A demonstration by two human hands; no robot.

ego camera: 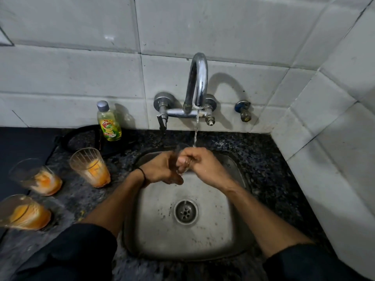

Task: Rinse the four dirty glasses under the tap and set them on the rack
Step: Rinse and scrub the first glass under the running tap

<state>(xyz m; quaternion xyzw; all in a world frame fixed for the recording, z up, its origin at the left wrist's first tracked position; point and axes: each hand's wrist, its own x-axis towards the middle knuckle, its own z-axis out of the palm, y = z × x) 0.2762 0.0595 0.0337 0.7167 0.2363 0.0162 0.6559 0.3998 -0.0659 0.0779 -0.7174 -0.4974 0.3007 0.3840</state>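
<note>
Over the steel sink [213, 230], both of my hands hold one clear glass [181, 149] under the running tap [197, 82]. My left hand [162, 169] grips the glass from the left. My right hand [199, 165] curls round its other side, with fingers at the rim. The hands hide most of the glass. Three dirty glasses with orange residue stand on the dark counter at the left: one nearest the sink [90, 167], one further left [36, 177], one at the near left edge [22, 212].
A yellow dish-soap bottle [108, 122] stands behind the glasses against the tiled wall. A dark round mat [81, 138] lies beside it. The tiled wall closes the right side. The sink drain [185, 211] is uncovered. No rack is in view.
</note>
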